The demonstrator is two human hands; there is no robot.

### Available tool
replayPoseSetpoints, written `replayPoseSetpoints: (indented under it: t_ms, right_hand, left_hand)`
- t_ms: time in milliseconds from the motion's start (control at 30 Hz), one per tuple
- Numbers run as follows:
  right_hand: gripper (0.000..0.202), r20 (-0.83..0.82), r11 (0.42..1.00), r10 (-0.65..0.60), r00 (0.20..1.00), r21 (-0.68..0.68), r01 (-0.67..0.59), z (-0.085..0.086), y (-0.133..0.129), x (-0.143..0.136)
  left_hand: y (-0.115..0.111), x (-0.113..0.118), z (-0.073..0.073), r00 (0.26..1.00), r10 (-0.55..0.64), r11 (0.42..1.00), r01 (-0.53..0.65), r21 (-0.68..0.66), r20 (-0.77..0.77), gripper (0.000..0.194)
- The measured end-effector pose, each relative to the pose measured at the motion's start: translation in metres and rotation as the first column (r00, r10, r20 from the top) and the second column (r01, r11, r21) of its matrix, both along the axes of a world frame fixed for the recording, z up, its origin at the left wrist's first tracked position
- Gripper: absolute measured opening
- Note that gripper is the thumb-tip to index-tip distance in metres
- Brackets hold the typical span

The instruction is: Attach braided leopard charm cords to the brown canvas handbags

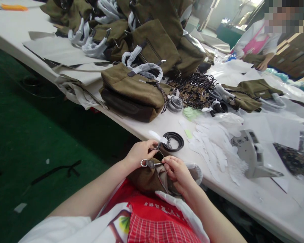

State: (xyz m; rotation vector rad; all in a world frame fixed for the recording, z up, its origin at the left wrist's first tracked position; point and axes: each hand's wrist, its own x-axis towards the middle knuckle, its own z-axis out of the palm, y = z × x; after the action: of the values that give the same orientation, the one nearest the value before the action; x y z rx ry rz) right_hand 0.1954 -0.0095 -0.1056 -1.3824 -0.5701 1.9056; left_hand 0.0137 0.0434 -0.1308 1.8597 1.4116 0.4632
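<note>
An olive bag (147, 179) with an unzipped top rests against my body at the table's edge. My left hand (144, 150) pinches a small metal clasp beside a coiled dark strap (178, 141), which lies on the white table with a white tag (155, 136) near it. Above the bag's opening, my right hand (176, 170) has its fingers closed on a thin cord that runs up to the clasp. A metal ring (143, 163) sits at the end of the bag's zipper, just below my left hand.
Olive bags (157, 44) are piled at the back, and one bag (134, 91) lies nearer. Beside it are tangled dark cords (195, 89). White paper strips (215, 148) and a grey tape dispenser (250, 152) lie right. A person (258, 44) works across the table (243, 199).
</note>
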Motion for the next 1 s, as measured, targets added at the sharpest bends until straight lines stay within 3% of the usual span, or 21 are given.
replayPoseSetpoints:
  t_ms: [100, 233, 300, 500, 600, 733, 800, 1000]
  right_hand:
    - [0.033, -0.003, 1.0, 0.004, 1.0, -0.003, -0.004, -0.002, 0.002, -0.001]
    - [0.032, 0.001, 1.0, 0.029, 1.0, -0.011, -0.029, -0.004, 0.008, -0.004]
    - [0.033, -0.001, 0.999, 0.038, 0.999, -0.005, -0.038, -0.002, 0.01, -0.003]
    - [0.044, 0.015, 0.993, -0.074, 0.997, 0.09, 0.073, 0.01, 0.003, 0.009]
    - [0.047, 0.046, 0.993, -0.084, 0.995, 0.088, 0.08, 0.01, 0.001, 0.012]
    - [0.046, 0.059, 0.994, -0.088, 0.994, 0.065, 0.084, 0.004, 0.005, 0.007]
    - [0.046, 0.064, 0.994, -0.086, 0.994, 0.067, 0.082, 0.001, 0.007, 0.004]
    - [0.047, 0.078, 0.996, -0.077, 0.994, 0.057, 0.072, -0.007, 0.01, 0.003]
  left_hand:
    - [0.001, -0.002, 0.0, 0.999, -0.046, 0.999, 0.046, -0.005, 0.028, 0.034]
    - [0.002, -0.004, 0.004, 0.965, -0.236, 0.972, 0.235, 0.023, 0.117, 0.028]
    - [0.003, -0.005, 0.009, 0.955, -0.255, 0.967, 0.255, 0.021, 0.151, 0.028]
    - [0.005, -0.001, 0.019, 0.969, -0.094, 0.996, 0.091, 0.023, 0.227, 0.03]
    - [0.009, 0.006, 0.015, 0.932, 0.04, 0.995, -0.003, -0.104, 0.36, 0.023]
    - [0.014, 0.015, 0.005, 0.828, 0.286, 0.905, -0.068, -0.42, 0.482, 0.009]
    - [0.015, 0.018, 0.0, 0.789, 0.364, 0.854, -0.072, -0.515, 0.495, 0.014]
    - [0.014, 0.027, -0.008, 0.715, 0.459, 0.833, -0.14, -0.536, 0.526, 0.029]
